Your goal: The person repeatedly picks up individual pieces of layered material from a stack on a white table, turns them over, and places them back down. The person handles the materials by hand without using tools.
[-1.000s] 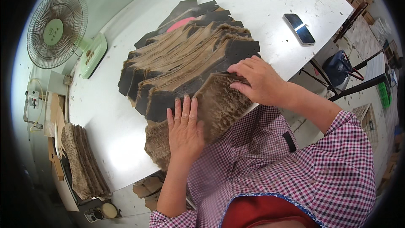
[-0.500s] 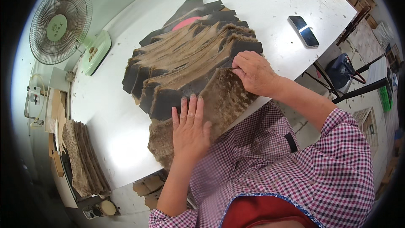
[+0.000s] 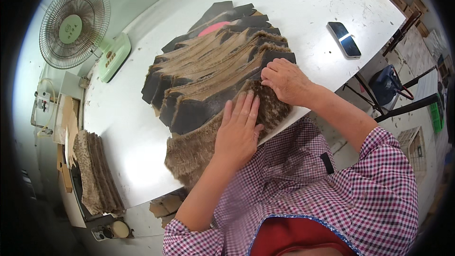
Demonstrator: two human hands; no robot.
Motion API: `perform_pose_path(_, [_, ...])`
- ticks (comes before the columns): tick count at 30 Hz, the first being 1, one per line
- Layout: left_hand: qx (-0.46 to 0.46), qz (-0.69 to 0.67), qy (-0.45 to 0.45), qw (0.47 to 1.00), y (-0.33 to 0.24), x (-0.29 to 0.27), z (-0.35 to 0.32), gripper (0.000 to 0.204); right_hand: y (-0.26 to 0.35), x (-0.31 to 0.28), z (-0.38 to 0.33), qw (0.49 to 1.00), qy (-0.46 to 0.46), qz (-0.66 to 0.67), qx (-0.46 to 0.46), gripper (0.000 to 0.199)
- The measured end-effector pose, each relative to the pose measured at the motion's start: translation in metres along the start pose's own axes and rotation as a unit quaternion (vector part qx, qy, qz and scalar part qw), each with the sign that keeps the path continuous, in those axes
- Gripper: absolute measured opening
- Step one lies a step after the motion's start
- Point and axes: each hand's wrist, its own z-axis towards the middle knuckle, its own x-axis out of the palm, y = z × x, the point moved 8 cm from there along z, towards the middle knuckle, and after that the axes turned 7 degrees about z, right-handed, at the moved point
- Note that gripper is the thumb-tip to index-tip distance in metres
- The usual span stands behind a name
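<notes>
A brown, mottled fur piece lies fur side up along the near side of the white table. My left hand rests flat on it, fingers stretched out. My right hand is closed at the piece's far right corner, fingertips bent down onto the edge; what lies under them is partly hidden. Beyond both hands spreads a fanned stack of fur pieces, with dark grey backings and tan fur edges overlapping. A pink patch shows among them toward the back.
On the white table, a phone lies to the right and a green fan stands at the far left. More folded fur pieces are piled at the left edge. A dark bag sits on a chair at right.
My left hand has slid right and farther across the fur, closer to my right hand. The fur corner under my right hand now lies flatter. The view has shifted slightly.
</notes>
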Motion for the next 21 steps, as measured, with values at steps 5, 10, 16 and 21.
perform_pose_path(5, [-0.027,-0.002,-0.009,1.0,-0.001,0.005,0.009,0.065,-0.003,-0.002,-0.001,0.999,-0.042,-0.013,-0.017,0.012])
perform_pose_path(10, [-0.023,-0.017,-0.046,0.999,0.002,0.004,0.006,0.06,0.06,-0.006,-0.006,0.985,-0.082,0.128,-0.086,0.043])
perform_pose_path(16, [-0.052,-0.184,-0.133,0.972,0.04,-0.013,-0.035,0.069,0.03,0.048,-0.019,0.99,0.137,-0.005,0.012,0.079])
perform_pose_path(21, [-0.275,0.03,-0.163,0.947,0.103,-0.027,-0.125,0.066,0.018,0.047,-0.03,0.981,0.15,-0.119,0.039,0.087])
